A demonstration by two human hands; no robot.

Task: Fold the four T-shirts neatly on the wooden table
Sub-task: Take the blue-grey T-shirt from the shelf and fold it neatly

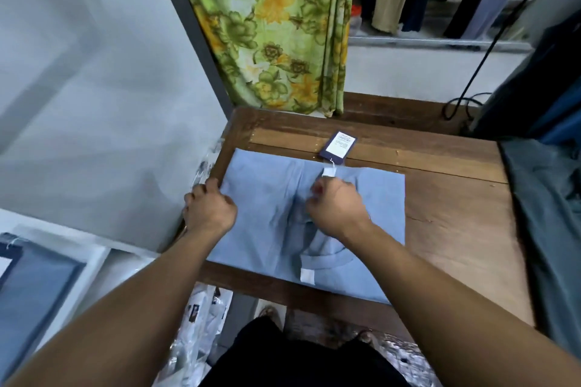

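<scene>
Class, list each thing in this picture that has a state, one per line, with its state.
Light blue T-shirt: flat on the wooden table, partly folded.
Hang tag: lying on the table, tied on by string.
Left hand: gripping the shirt's left edge.
Right hand: pinching the cloth.
Floral curtain: hanging.

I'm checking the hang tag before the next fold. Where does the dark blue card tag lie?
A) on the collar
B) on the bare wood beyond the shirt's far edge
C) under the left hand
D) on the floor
B: the dark blue card tag rests on the wooden table, just past the light blue T-shirt.
</scene>
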